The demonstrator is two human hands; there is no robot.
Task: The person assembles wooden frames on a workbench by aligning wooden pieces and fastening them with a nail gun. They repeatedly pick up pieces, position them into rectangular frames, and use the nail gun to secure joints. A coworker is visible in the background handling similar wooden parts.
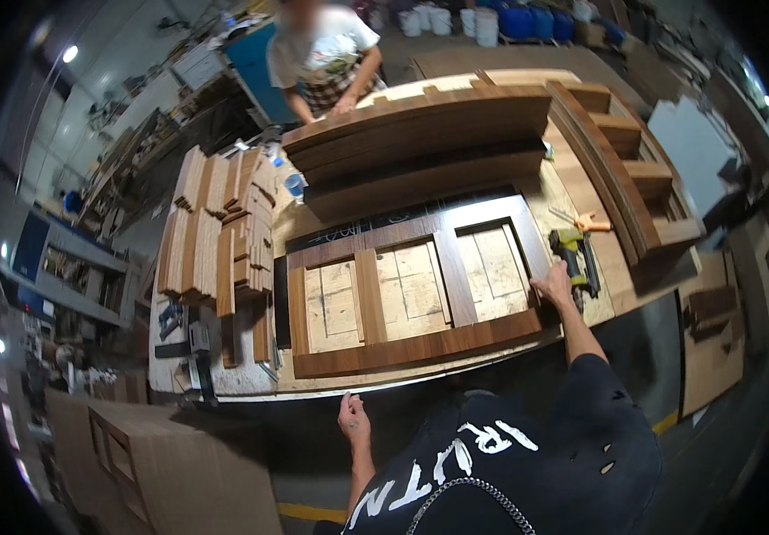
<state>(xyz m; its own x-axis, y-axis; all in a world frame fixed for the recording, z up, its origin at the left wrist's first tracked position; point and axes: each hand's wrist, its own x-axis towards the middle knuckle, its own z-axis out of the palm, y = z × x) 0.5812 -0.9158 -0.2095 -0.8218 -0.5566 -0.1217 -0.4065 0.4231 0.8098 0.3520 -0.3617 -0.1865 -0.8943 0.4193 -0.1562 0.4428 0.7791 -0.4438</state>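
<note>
A brown wooden frame (420, 343) with three rectangular openings lies flat on the workbench (322, 385) in front of me. My right hand (556, 285) is at its right end, thumb over the top face and fingers along the outer side, closed on that edge. Right beside this hand lies a green and black nail gun (572, 250), with an orange-handled tool (591, 221) just beyond it. My left hand (354, 417) hangs low by the bench's front edge, apart from the frame. Its fingers are curled together, and whatever they hold, if anything, is hidden.
Long brown boards (420, 134) stand behind the frame. Stacked wood strips (215, 232) fill the left end, and a divided wooden unit (625, 169) lies at the right. Across the bench stands another person (326, 58). A large wooden panel (170, 464) is at lower left.
</note>
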